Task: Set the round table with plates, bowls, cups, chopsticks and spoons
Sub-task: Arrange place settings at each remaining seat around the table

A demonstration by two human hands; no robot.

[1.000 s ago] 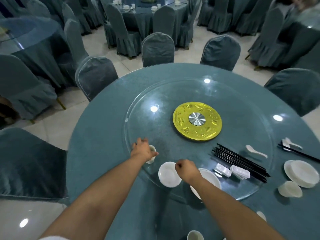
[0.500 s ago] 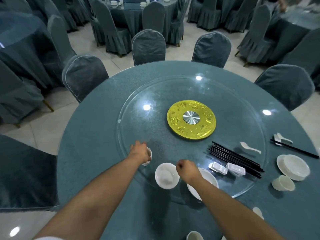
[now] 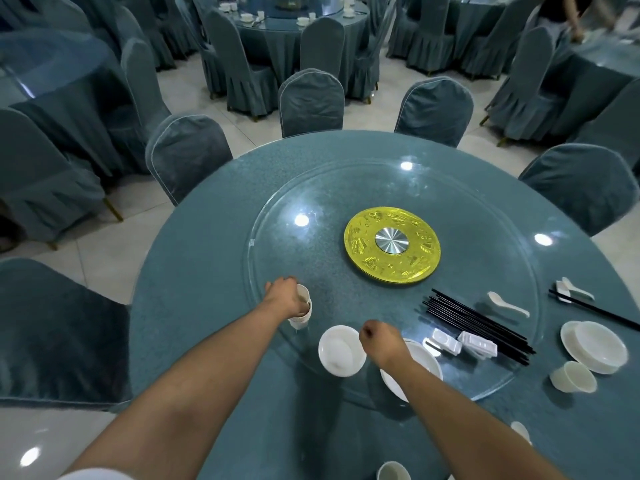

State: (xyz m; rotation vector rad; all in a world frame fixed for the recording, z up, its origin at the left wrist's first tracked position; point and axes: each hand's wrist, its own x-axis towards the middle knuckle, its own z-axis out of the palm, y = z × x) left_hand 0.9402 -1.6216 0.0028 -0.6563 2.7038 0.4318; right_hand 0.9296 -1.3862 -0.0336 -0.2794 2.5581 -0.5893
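The left hand [image 3: 284, 299] grips the top cup [image 3: 302, 298] of a small stack at the glass turntable's [image 3: 450, 199] near-left edge. The right hand [image 3: 379, 342], an empty fist, hovers between a bowl [image 3: 341, 349] and plates [image 3: 424, 362].

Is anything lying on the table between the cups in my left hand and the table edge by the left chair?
Nothing visible: the left hand grips the stacked cups, and the tablecloth leftward lies bare.

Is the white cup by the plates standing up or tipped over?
Standing up: the cup rests on its base, open mouth facing upward.
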